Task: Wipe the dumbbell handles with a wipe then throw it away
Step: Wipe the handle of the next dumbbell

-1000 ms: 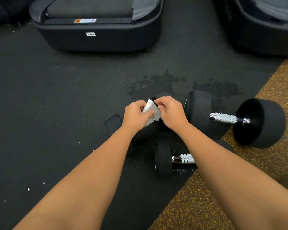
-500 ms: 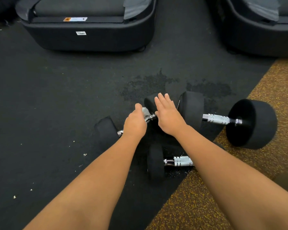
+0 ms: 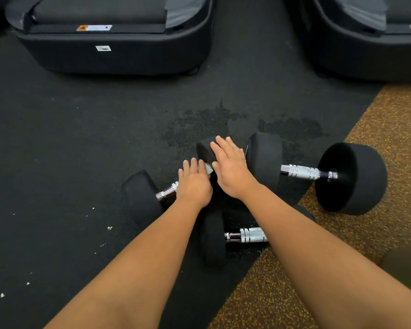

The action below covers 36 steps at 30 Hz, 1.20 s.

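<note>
Three black dumbbells with chrome handles lie on the floor. My left hand (image 3: 193, 184) is wrapped over the handle (image 3: 167, 192) of the small left dumbbell (image 3: 140, 198), pressing a white wipe (image 3: 208, 168) onto it; only a corner of the wipe shows. My right hand (image 3: 230, 167) lies flat, fingers extended, on that dumbbell's far head (image 3: 205, 150). A large dumbbell (image 3: 351, 179) lies to the right, its handle (image 3: 301, 172) bare. The nearest dumbbell (image 3: 212, 238) is partly hidden under my right forearm, with part of its handle (image 3: 249, 235) showing.
Two black machine bases (image 3: 119, 55) (image 3: 370, 51) stand at the back. Dark wet patches (image 3: 199, 124) mark the black rubber floor beyond the dumbbells. Yellow-speckled flooring (image 3: 377, 233) covers the right side. Small white scraps (image 3: 109, 227) lie on the left.
Both hands held the wipe up between them; they came down, my left hand took the wipe onto the small dumbbell's handle, and my right hand let go and flattened on its head.
</note>
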{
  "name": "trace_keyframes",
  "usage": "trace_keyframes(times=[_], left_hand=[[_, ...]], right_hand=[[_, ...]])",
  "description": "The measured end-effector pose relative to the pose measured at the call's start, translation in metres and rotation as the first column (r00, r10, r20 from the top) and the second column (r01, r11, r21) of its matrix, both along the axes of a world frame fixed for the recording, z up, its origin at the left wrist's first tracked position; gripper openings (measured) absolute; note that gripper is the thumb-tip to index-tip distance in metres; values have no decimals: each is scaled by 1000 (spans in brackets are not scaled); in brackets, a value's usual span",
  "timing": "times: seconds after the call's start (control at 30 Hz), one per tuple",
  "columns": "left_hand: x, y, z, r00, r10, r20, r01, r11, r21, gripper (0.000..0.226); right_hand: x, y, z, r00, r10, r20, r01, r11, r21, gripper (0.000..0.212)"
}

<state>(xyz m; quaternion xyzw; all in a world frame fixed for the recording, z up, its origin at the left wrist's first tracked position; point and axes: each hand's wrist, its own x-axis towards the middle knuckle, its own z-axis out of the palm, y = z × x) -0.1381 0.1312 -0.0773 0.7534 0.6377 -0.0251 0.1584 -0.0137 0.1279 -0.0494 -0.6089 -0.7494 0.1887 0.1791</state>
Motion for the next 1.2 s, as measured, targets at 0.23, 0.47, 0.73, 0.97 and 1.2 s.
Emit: trace_keyframes(times=[0.23, 0.47, 0.73, 0.97, 1.2], left_hand=[[3, 0, -4, 999, -33, 17, 32, 999, 38, 56], [-7, -18, -14, 988, -148, 40, 132, 952, 277, 48], [6, 6, 6, 998, -35, 51, 32, 998, 51, 31], [-4, -22, -7, 978, -202, -61, 209, 966, 154, 59], [-10, -10, -2, 998, -3, 68, -6, 991, 131, 35]], right_hand=[[2, 2, -2, 998, 12, -60, -13, 999, -31, 53], [2, 1, -2, 999, 15, -45, -17, 999, -38, 52], [0, 2, 3, 1000, 11, 1, -11, 997, -74, 54], [0, 2, 5, 1000, 16, 19, -14, 996, -84, 55], [1, 2, 8, 999, 23, 37, -19, 995, -101, 55]])
